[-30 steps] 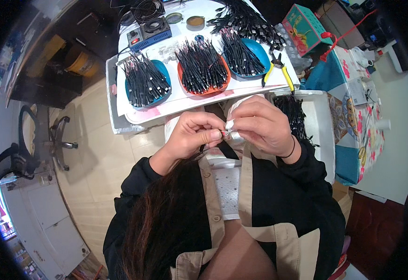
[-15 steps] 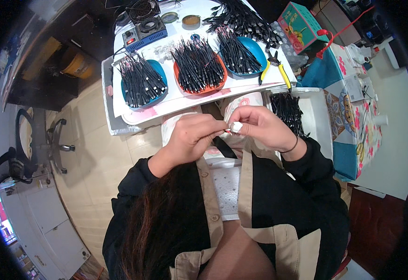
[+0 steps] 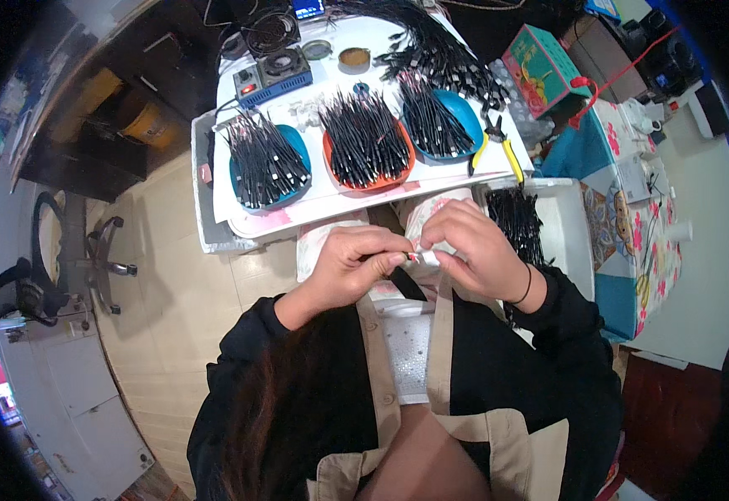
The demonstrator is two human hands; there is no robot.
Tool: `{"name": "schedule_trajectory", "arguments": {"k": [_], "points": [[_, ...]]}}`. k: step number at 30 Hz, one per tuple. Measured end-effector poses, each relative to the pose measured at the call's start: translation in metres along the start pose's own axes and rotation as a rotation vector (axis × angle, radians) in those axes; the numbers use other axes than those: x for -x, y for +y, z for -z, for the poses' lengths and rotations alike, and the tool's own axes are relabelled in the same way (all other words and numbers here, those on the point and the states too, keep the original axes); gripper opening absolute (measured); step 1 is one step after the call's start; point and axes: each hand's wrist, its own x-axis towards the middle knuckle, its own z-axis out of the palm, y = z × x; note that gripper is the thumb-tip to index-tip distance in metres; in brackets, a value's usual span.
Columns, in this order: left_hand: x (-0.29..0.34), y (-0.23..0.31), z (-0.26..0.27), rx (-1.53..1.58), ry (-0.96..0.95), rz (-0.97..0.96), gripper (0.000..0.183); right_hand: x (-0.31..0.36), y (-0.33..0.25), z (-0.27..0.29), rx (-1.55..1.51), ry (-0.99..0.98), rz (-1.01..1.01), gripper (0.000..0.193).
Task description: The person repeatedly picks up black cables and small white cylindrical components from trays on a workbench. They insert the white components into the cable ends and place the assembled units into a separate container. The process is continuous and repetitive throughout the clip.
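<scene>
My left hand (image 3: 356, 260) is closed in a pinch on a thin cable (image 3: 398, 260), whose short bared wire ends, red and pale, stick out past the fingertips. Just to its right, my right hand (image 3: 479, 253) has thumb and forefinger brought close around a small white piece (image 3: 426, 257), which is hard to make out against the pale cloth behind it. The fingertips of both hands nearly meet above my lap. A dark hair tie circles my right wrist.
On the white table stand a blue tray (image 3: 304, 144), an orange tray (image 3: 410, 167) and another blue tray (image 3: 469, 125), all full of black cables. Yellow-handled wire strippers (image 3: 510, 159) lie at right. Behind are a blue soldering pot (image 3: 277, 83) and loose cables (image 3: 443, 54). A foam box (image 3: 569, 221) holds more cables.
The table has shifted slightly down in the picture. My fingertips have drawn slightly apart, and the coloured wire ends at my left fingers show more plainly. The white piece shows less clearly.
</scene>
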Motion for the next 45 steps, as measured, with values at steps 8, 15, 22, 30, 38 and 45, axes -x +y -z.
{"name": "schedule_trajectory", "arguments": {"k": [8, 15, 22, 30, 38, 45], "points": [[0.006, 0.003, -0.003, 0.153, -0.058, 0.100, 0.014, 0.005, -0.007, -0.004, 0.097, 0.005, 0.077, 0.013], [0.009, 0.017, -0.001, -0.704, -0.097, -0.422, 0.014, 0.019, -0.013, -0.017, -1.502, -0.139, -1.022, 0.012], [0.015, 0.016, 0.006, 0.404, 0.064, 0.192, 0.015, -0.001, -0.009, -0.013, -0.540, 0.122, -0.221, 0.016], [0.006, 0.010, 0.002, 0.969, 0.069, 0.314, 0.016, -0.018, 0.002, -0.011, -0.325, 0.210, 0.095, 0.016], [-0.001, 0.012, 0.000, 0.523, 0.133, 0.235, 0.018, -0.011, 0.013, -0.033, -0.639, 0.245, -0.170, 0.015], [-0.006, 0.014, 0.001, 0.228, 0.195, 0.176, 0.018, -0.014, 0.020, -0.007, -0.121, 0.289, 0.062, 0.021]]}}
